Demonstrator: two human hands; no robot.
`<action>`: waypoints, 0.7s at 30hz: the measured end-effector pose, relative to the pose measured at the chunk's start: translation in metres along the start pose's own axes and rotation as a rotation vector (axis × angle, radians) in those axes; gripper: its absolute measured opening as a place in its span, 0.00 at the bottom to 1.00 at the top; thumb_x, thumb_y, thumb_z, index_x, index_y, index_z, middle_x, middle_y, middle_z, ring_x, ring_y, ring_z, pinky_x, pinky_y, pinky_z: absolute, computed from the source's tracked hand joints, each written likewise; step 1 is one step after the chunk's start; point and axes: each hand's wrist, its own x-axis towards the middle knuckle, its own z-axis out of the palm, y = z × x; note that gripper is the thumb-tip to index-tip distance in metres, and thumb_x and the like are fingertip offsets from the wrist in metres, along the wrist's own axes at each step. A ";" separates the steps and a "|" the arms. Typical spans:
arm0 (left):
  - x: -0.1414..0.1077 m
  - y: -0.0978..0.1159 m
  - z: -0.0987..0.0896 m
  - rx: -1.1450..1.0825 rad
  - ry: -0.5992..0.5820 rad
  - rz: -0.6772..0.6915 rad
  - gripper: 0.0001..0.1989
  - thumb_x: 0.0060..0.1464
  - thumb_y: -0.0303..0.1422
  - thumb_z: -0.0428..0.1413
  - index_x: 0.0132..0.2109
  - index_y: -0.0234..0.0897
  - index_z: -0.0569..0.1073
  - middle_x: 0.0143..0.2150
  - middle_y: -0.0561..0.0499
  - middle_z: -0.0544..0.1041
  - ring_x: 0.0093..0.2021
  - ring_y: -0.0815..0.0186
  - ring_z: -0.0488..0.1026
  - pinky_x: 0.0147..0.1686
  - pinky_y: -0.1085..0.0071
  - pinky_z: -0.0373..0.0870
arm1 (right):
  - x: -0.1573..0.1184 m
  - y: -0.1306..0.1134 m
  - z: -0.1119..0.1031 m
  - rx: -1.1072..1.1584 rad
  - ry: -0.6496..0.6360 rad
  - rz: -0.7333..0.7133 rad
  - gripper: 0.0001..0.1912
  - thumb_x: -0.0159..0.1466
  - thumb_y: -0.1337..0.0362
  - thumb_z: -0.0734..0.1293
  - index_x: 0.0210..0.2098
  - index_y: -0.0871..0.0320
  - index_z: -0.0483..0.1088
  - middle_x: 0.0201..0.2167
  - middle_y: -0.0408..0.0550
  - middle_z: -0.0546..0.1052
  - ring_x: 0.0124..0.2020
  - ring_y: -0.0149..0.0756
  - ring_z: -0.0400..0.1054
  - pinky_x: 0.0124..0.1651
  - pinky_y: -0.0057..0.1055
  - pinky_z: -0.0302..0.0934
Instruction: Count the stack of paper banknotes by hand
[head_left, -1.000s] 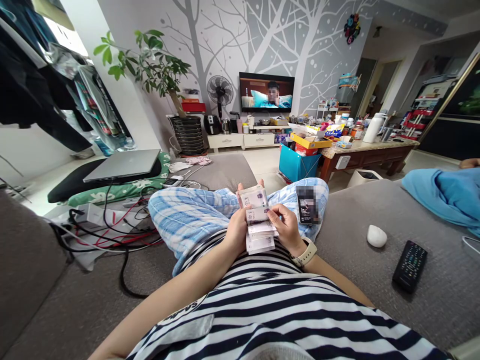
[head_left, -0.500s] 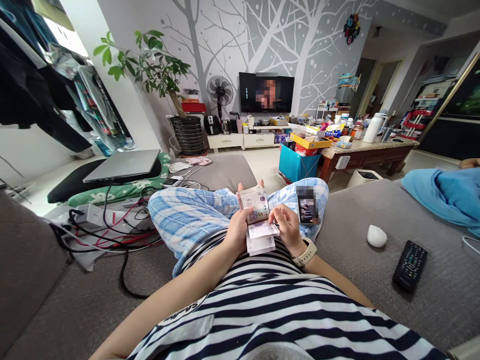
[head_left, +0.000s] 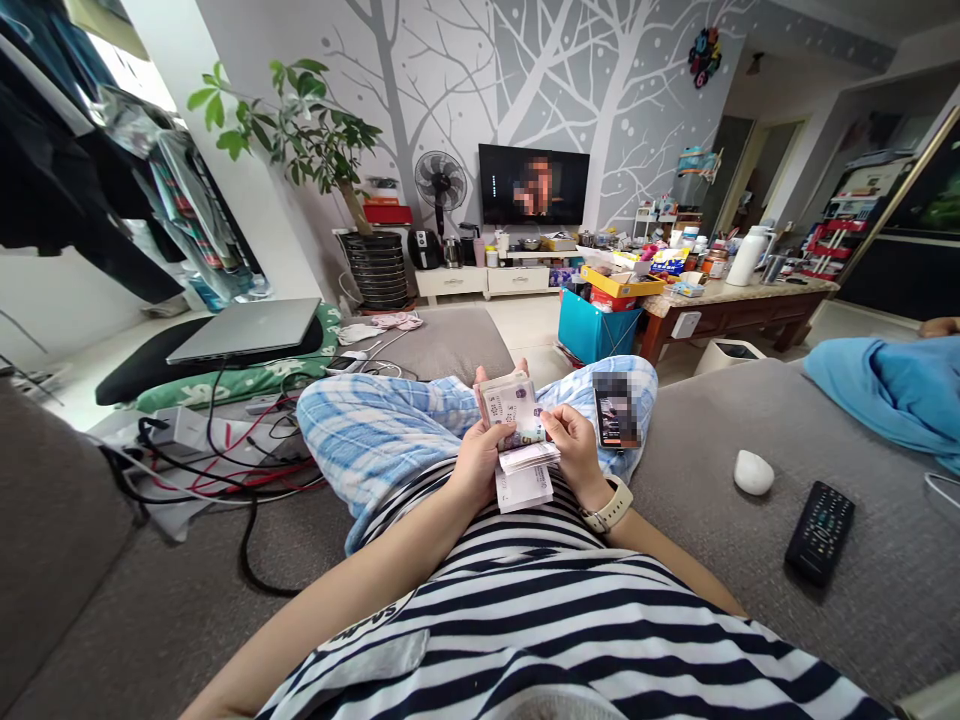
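Note:
A stack of banknotes (head_left: 504, 396), some marked with a 5, is held above my lap. My left hand (head_left: 480, 455) is closed around the stack, thumb across its front and fingertips showing past the far edge. Several notes hang folded down toward my striped shirt, the lowest one (head_left: 525, 490) spread flattest. With thumb and fingers pinched, my right hand (head_left: 574, 440) grips the right edge of a banknote at the top of the stack. A phone (head_left: 615, 410) with a lit, partly blurred screen rests on my right leg, just beyond the right hand.
On the sofa to the right lie a white mouse (head_left: 753, 472), a black remote control (head_left: 820, 533) and a blue cloth (head_left: 885, 400). Tangled cables (head_left: 225, 470) and a laptop (head_left: 244, 332) are at left. Ahead stands a cluttered coffee table (head_left: 780, 292).
My right hand has moved up slightly from the folded notes to the stack's right edge. The top note now sits differently, and the folded notes have shifted a little.

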 end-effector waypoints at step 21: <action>0.012 -0.008 -0.005 -0.069 0.005 -0.006 0.15 0.40 0.38 0.63 0.35 0.32 0.75 0.30 0.49 0.79 0.33 0.59 0.76 0.34 0.68 0.71 | -0.003 -0.002 0.000 0.026 -0.002 -0.047 0.14 0.62 0.57 0.66 0.23 0.57 0.63 0.20 0.38 0.62 0.24 0.29 0.55 0.28 0.28 0.50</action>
